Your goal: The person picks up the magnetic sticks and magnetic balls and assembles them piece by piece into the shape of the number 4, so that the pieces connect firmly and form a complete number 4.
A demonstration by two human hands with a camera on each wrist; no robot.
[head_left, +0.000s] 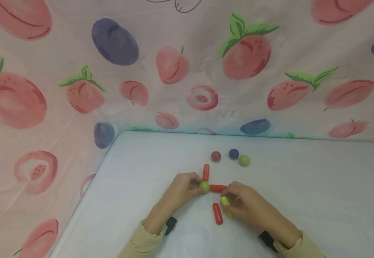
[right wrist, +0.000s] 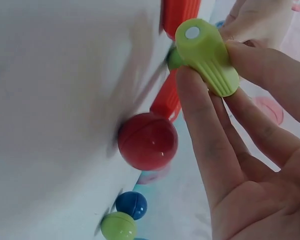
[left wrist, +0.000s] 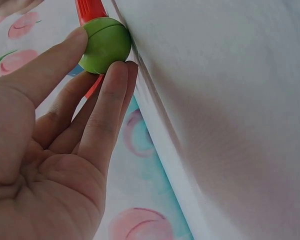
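Between its thumb and fingertips my left hand [head_left: 178, 188] pinches a green ball [left wrist: 107, 45]. Two red rods join or touch this ball: one red rod [head_left: 206, 172] points away toward the back, the other red rod [head_left: 217, 188] points right. My right hand [head_left: 248, 204] grips a yellow-green rod [right wrist: 207, 57] with grooved sides and a pale round spot on its end. That rod is held just right of a loose red rod [head_left: 217, 213] lying on the table. In the head view, the right fingers partly hide the yellow-green rod.
Behind the hands a red ball [head_left: 215, 156], a blue ball [head_left: 233, 154] and another green ball [head_left: 244, 160] rest on the white table [head_left: 319, 179]. A fruit-patterned cloth [head_left: 170, 32] rises along the table's back and left edges.
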